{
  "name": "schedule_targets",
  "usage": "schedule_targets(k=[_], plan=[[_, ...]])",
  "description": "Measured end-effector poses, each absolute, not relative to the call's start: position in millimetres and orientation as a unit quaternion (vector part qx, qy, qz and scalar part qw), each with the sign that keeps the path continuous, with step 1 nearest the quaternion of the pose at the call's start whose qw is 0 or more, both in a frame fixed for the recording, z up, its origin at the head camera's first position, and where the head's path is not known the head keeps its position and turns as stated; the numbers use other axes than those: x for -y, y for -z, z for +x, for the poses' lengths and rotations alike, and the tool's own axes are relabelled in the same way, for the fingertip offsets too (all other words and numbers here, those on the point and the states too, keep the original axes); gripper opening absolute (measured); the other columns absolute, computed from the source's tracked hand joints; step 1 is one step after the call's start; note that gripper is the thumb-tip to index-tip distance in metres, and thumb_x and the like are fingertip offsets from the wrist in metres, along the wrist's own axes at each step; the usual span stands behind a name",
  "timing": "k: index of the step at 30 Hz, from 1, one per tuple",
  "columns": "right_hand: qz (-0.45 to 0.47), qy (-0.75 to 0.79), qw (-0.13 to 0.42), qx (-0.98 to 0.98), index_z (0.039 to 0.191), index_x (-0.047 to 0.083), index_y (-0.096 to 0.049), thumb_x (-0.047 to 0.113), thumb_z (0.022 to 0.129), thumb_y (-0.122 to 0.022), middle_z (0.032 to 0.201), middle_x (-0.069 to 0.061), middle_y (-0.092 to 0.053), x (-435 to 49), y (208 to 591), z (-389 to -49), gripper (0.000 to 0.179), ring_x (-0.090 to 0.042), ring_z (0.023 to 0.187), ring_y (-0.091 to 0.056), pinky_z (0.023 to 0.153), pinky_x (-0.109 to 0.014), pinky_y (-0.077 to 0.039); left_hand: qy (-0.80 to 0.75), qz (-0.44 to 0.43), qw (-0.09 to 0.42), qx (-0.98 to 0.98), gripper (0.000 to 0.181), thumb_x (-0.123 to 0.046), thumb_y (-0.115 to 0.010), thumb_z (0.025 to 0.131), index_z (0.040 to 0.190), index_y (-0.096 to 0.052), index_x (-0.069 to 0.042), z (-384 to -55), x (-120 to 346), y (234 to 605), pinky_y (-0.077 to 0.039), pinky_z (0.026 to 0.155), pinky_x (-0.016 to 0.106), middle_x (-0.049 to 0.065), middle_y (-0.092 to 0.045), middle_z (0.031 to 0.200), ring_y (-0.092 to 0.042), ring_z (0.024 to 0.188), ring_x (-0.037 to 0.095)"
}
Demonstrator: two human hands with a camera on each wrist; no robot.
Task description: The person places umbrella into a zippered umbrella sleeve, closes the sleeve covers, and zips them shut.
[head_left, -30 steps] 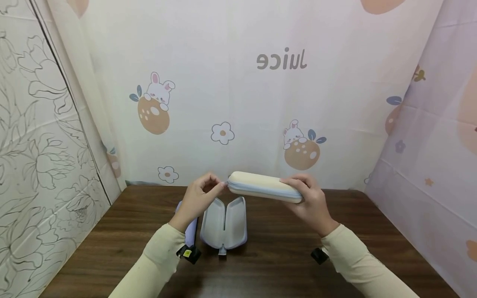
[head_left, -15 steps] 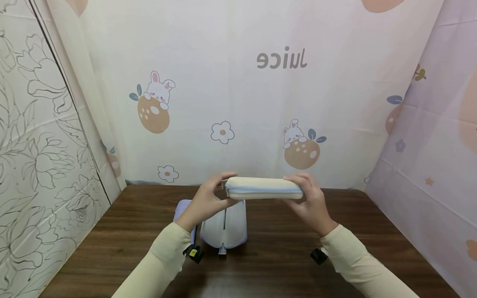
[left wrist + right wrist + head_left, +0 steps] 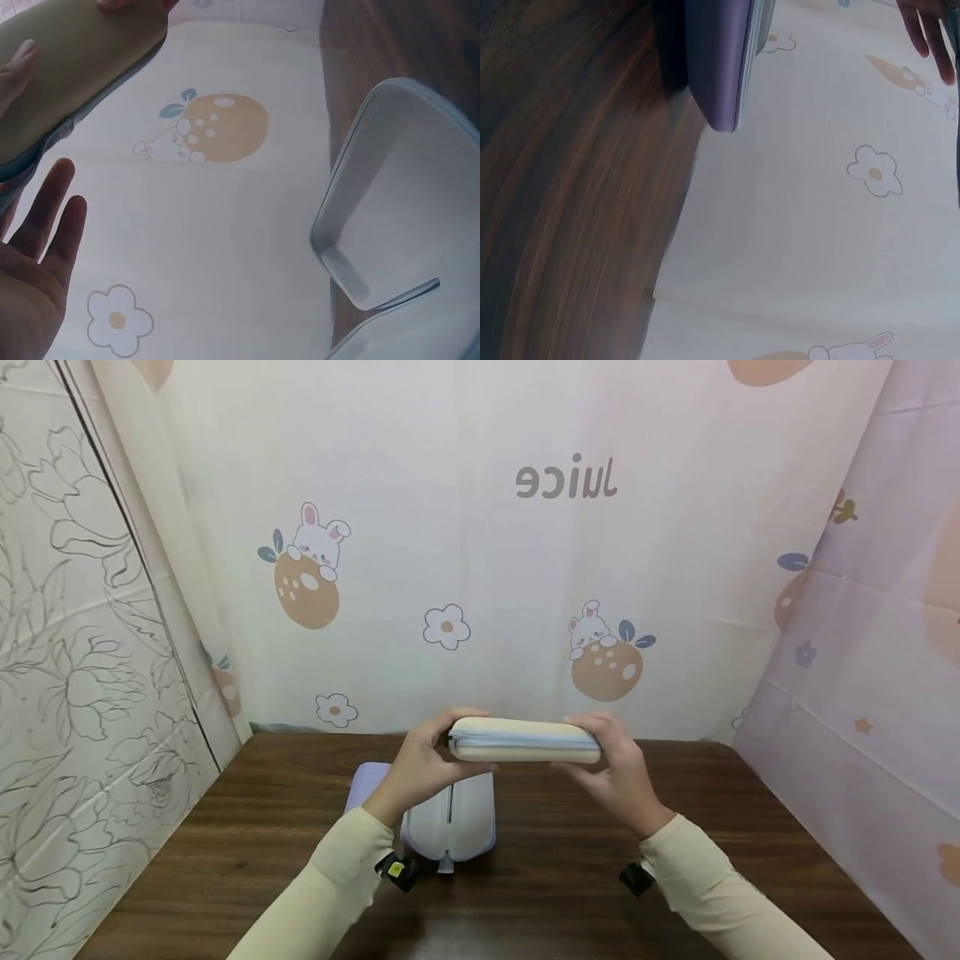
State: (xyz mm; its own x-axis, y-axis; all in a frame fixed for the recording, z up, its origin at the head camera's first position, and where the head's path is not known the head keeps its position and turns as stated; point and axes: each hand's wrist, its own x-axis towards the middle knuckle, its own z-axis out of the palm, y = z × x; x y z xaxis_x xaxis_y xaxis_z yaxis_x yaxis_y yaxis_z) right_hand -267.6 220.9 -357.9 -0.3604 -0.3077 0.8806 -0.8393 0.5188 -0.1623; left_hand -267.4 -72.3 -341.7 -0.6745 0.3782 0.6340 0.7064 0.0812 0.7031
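A cream hard-shell zippered case (image 3: pixel 525 743) with a pale blue zip band is held level above the table, its long side facing me. My left hand (image 3: pixel 423 768) grips its left end, thumb below and fingers over the top. Round the right end, my right hand (image 3: pixel 618 768) holds it the same way. The zip looks closed along the visible side. In the left wrist view the case (image 3: pixel 82 67) fills the upper left, the thumb lying on its shell and two fingers (image 3: pixel 56 225) extended beside it.
A lilac case with a pale grey lining (image 3: pixel 472 818) stands spread open on the wooden table (image 3: pixel 555 877), below the held case. Left of it, partly behind my left wrist, lies another lilac item (image 3: pixel 366 781). A printed curtain (image 3: pixel 495 552) closes off the back.
My left hand has gone from pinching at the zip end to gripping the case's left end. The case has turned from tilted to level and shifted slightly left, right hand still holding it.
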Motion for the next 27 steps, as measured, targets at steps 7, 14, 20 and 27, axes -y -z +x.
schedule_targets(k=[7,14,20,27], plan=[[0.379,-0.283,0.376,0.797,0.130,0.008,-0.060,0.050,0.089,-0.072,0.120,-0.005,-0.060,-222.3,359.4,-267.2,0.060,-0.023,0.107,-0.053,0.090,-0.037,-0.045,0.585,-0.374,0.134,0.707,0.061,-0.011,-0.090,0.074,0.127,-0.065,-0.026,-264.1,72.0,339.7,-0.054,0.088,0.042,-0.005,-0.066,0.122,-0.063,0.108,0.019],[0.372,-0.267,0.297,0.838,0.130,0.010,-0.059,0.012,0.076,-0.088,0.122,-0.002,-0.060,-216.9,359.2,-264.8,0.062,-0.021,0.112,-0.054,0.091,-0.044,-0.047,0.594,-0.394,0.162,0.682,0.059,-0.005,-0.090,0.072,0.124,-0.066,-0.020,-254.2,62.1,331.1,-0.053,0.090,0.040,-0.003,-0.068,0.120,-0.062,0.109,0.020],[0.376,-0.247,0.240,0.860,0.133,0.009,-0.058,0.016,0.081,-0.086,0.127,-0.002,-0.061,-209.7,361.0,-264.7,0.059,-0.022,0.118,-0.057,0.096,-0.047,-0.049,0.591,-0.415,0.171,0.670,0.055,0.005,-0.088,0.072,0.121,-0.067,-0.006,-235.1,55.7,313.4,-0.054,0.089,0.038,0.004,-0.068,0.118,-0.063,0.107,0.020],[0.368,-0.255,0.221,0.866,0.135,0.010,-0.055,0.022,0.085,-0.083,0.129,-0.001,-0.059,-206.4,358.7,-263.4,0.059,-0.020,0.122,-0.055,0.098,-0.046,-0.048,0.556,-0.429,0.198,0.684,0.051,-0.002,-0.089,0.073,0.119,-0.069,-0.009,-238.1,52.1,317.3,-0.055,0.085,0.035,0.002,-0.068,0.119,-0.063,0.105,0.017]])
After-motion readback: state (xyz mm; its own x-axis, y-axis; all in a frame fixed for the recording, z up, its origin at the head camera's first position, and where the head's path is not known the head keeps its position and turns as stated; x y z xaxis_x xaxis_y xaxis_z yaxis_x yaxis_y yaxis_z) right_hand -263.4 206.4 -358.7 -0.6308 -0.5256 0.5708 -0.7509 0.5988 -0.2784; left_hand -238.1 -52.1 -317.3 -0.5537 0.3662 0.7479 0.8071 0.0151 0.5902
